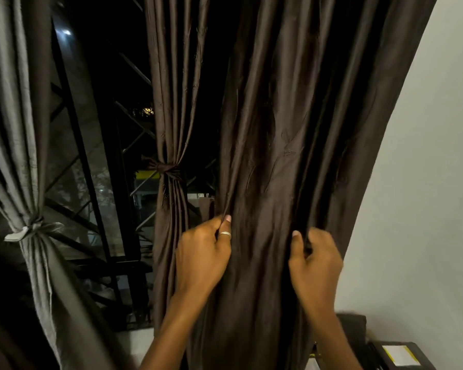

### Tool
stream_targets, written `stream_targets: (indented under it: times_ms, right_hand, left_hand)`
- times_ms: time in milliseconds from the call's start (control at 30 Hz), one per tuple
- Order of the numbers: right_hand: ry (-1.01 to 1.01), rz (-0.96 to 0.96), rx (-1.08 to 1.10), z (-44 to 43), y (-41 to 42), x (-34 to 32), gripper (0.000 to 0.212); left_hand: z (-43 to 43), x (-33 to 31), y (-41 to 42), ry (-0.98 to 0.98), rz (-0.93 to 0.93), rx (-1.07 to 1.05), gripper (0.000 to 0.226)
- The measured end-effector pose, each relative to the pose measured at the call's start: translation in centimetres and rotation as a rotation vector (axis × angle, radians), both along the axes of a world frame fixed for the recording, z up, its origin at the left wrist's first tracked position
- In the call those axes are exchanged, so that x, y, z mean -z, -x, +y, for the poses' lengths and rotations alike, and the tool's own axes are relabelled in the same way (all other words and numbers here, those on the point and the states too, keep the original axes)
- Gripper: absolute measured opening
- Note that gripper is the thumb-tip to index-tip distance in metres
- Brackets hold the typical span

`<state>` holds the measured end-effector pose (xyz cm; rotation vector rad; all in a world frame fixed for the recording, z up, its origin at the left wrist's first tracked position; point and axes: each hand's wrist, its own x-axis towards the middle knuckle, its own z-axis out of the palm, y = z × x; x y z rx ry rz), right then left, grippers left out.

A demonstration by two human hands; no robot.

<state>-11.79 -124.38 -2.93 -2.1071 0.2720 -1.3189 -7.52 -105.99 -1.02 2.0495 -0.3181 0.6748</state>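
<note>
Since the loose brown curtain (pixel 292 129) looks due for gathering like the tied curtain (pixel 169 169) beside it, we advise drawing both grips inward at one height, without tugging downward. We record the left hand (pixel 202 252) pinching a fold at the curtain's left edge, the right hand (pixel 316 263) with fingers curled round a fold further right; the cloth hangs spanned between them, beside the wall (pixel 425 182).

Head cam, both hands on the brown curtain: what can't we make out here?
Head view, fingers: those of the left hand and right hand are mostly buried in folds of the brown curtain.
Head view, curtain top and hem: cut off by the frame's edges.
Head view, window: the outside is too dark to read.
Head view, label at bottom right: its text is too small.
</note>
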Motion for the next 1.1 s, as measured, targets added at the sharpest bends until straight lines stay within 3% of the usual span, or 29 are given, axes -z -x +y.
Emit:
stream_targets:
  times_ms: [100, 433, 600, 667, 733, 833, 933, 1033, 1100]
  right_hand:
    - [0.01, 0.014, -0.118, 3.2, -0.1, 1.1, 0.006]
    - [0.018, 0.082, -0.37, 6.1, -0.8, 1.8, 0.026]
    - [0.065, 0.103, -0.391, 5.5, -1.8, 2.6, 0.019]
    - [0.075, 0.108, -0.45, 5.6, -1.6, 2.1, 0.017]
    - [0.114, 0.132, -0.516, 5.4, -1.4, 1.7, 0.027]
    - [0.013, 0.249, -0.676, 4.1, -1.6, 0.7, 0.042]
    - [-0.05, 0.243, -0.51, 1.7, -2.1, 0.3, 0.049]
    - [-0.13, 0.108, -0.129, -2.2, -2.9, -0.7, 0.037]
    - [-0.153, 0.07, 0.075, -4.9, -3.1, -1.6, 0.043]
  left_hand:
    - [-1.4, 0.1, 0.5, -0.023, -0.017, 0.053, 0.033]
    - [-2.5, 0.3, 1.1, -0.016, 0.008, 0.162, 0.04]
    - [-3.3, -0.1, 0.6, -0.053, 0.097, 0.092, 0.072]
    - [-3.7, -0.4, 0.4, -0.089, 0.094, -0.011, 0.06]
    - [-4.0, -0.9, 0.4, -0.104, 0.103, -0.071, 0.042]
    - [-3.9, -1.2, 0.0, -0.141, 0.113, -0.122, 0.035]
    - [-3.3, -1.1, -0.6, -0.14, 0.09, -0.13, 0.039]
    - [-2.3, -1.0, -1.2, -0.116, 0.071, -0.125, 0.046]
    - [-1.6, -0.9, -1.6, -0.087, 0.062, -0.115, 0.046]
